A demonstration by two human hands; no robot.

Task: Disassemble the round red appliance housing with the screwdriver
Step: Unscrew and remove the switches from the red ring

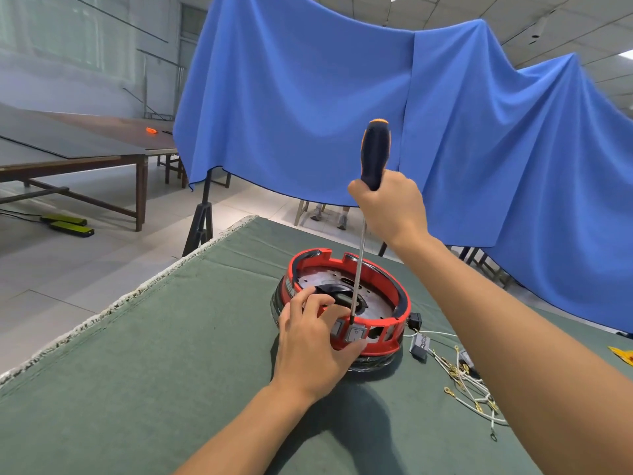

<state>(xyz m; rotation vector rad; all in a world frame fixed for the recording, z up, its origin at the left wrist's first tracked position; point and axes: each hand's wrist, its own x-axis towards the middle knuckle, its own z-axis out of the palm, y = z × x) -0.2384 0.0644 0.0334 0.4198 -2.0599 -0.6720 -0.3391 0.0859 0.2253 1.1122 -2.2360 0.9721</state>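
At the far left, well apart from the work, a long dark wooden table (68, 149) carries a small orange object (151, 130), too small to identify. Nearer, a grey-green felt-covered worktable (154, 354) fills the foreground, backed by a draped blue cloth screen (308, 97).

The left hand (310, 341) rests on the near left side of the round red plastic appliance housing (346, 303), thumb hooked over the rim and fingers curled around the outer wall, bracing it against the felt. The housing sits near the table's middle, open side up, a silvery metal plate showing inside with a black part near its centre.

Just right of the left hand, the long steel-shafted screwdriver with a black and orange handle (375, 156) stands nearly upright, its long axis tilted slightly with the handle leaning right and away. Its tip comes down at the housing's near inner rim, just above a grey rocker switch (354, 334); whether it sits in a screw head cannot be told. The right hand (390, 207) clasps the lower handle in a full fist, directly above the housing, so the next turn probably depends on keeping the shaft in line with the fastener while the left hand, the nearer one, stops the ring spinning.

To the right lie a small grey block component (419, 347) and a tangle of white wires with brass ring terminals (469, 382).
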